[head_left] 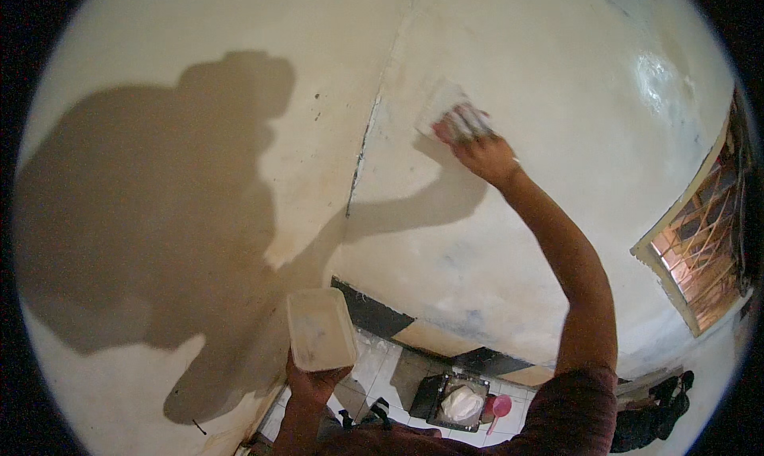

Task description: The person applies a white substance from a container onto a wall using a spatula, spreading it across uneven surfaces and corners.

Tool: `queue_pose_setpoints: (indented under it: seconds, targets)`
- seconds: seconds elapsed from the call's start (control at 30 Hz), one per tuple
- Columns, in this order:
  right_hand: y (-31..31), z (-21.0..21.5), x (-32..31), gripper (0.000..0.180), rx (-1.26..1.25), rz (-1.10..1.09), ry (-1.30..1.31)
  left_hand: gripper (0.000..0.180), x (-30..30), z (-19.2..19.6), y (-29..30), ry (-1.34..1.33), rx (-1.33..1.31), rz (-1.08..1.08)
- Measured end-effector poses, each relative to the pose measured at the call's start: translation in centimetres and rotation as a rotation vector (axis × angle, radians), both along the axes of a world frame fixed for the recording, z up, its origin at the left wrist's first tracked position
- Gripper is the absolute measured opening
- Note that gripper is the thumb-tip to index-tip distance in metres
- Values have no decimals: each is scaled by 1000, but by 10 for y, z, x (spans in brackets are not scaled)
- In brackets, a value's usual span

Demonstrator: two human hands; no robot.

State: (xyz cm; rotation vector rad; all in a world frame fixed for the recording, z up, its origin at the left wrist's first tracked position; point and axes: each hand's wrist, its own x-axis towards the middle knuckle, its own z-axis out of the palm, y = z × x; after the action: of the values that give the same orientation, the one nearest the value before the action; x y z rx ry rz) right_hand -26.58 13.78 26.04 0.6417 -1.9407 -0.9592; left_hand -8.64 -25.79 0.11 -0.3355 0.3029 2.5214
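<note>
Up on the off-white wall (541,74), my right hand (471,138) is closed around a flat, whitish scraper (442,104), which lies against the surface. White smears coat the fingers, and reddish patches show among them; their exact nature is unclear. A shallow rectangular whitish tub (322,329) rests in my left hand (316,380), low and left of centre. That hand grips it from below, with most of its fingers hidden. The tub's inner floor has greyish marks.
A crack (366,150) runs down the wall corner. Below are a dark-and-tan skirting band (430,337), a black container (461,404) with a white bag, and a pink scoop (500,406) on the tiles. A grilled window (696,245) and dark cloth (652,420) are at right.
</note>
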Motion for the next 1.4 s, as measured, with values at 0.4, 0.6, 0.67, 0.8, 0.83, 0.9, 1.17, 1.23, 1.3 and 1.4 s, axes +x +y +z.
queue_pose_setpoints:
  seconds: [0.4,0.6,0.67,0.8,0.83,0.9,1.17,1.23,1.3,1.4]
  targets:
    - [13,47,129,53,32,-62,-10,58,-8,0,12,5,125,-137]
    - [-64,-4,-16,33,80,59,32,57,-1,0,-1,-6,106,-90]
    - [-77,-13,-37,39,133,-57,-7,57,0,2,-2,13,101,-87]
    - [-83,-11,-27,42,-80,-332,-225,58,-1,9,-4,30,82,-54]
    - [-82,-11,-20,43,-122,-342,-224,59,-2,8,-5,34,77,-47]
    - [-37,-20,4,47,-86,-183,-32,60,-7,5,-3,-26,96,-83]
    - [68,3,172,65,-167,-260,44,61,-13,0,-2,63,79,-179]
    - [53,11,171,63,-230,-243,-17,61,-11,1,-5,41,112,-179]
    - [11,11,137,60,-238,-178,-120,61,-11,-1,-8,36,53,-171]
    - [-26,-15,62,48,-43,-77,-14,60,-10,-7,-13,7,36,-157]
